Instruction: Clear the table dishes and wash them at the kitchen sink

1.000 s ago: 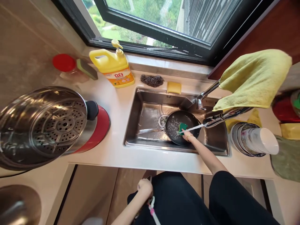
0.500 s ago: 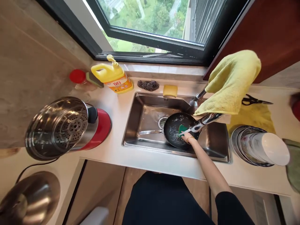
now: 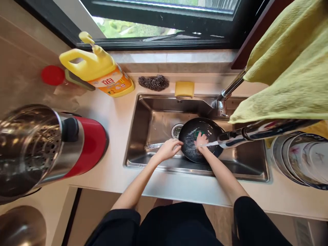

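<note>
A black frying pan [image 3: 191,124] rests in the sink [image 3: 159,118], its metal handle [image 3: 152,146] pointing left. Inside the pan, my right hand [image 3: 201,140] presses on a green scouring pad [image 3: 198,133], mostly hidden under its fingers. Water from the faucet spout [image 3: 227,141] runs onto that hand and into the pan. Over the handle, beside the pan's left rim, is my left hand [image 3: 168,149], with thumb and fingers curved but apart. Its fingertips reach the rim; whether they touch it I cannot tell.
Behind the sink are a yellow detergent bottle [image 3: 102,73], a steel wool scrubber [image 3: 154,83] and a yellow sponge [image 3: 184,89]. A yellow cloth [image 3: 287,75] drapes over the faucet. Stacked dishes [image 3: 294,157] stand at right, a red-based steel appliance [image 3: 87,143] at left.
My left hand has come into view and reached the pan's left side. The right hand stays in the pan with the scouring pad. My view has moved closer to the sink.
</note>
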`<action>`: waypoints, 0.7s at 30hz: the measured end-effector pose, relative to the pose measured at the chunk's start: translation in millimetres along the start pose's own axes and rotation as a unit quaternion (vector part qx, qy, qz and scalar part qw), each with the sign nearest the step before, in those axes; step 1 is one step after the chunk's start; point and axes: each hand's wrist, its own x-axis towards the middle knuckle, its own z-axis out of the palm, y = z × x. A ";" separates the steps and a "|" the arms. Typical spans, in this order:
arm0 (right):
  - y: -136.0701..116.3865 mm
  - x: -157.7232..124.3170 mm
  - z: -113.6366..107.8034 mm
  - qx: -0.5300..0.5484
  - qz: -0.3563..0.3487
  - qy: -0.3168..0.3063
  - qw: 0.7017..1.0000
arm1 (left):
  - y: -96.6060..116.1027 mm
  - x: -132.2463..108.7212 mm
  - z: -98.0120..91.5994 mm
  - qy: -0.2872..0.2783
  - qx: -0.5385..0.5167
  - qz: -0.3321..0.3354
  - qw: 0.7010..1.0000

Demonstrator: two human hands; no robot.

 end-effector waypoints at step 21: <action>50.0 76.7 -22.3 -0.152 -0.205 0.003 0.967 | -121.7 58.3 67.5 -0.099 0.179 -0.103 0.973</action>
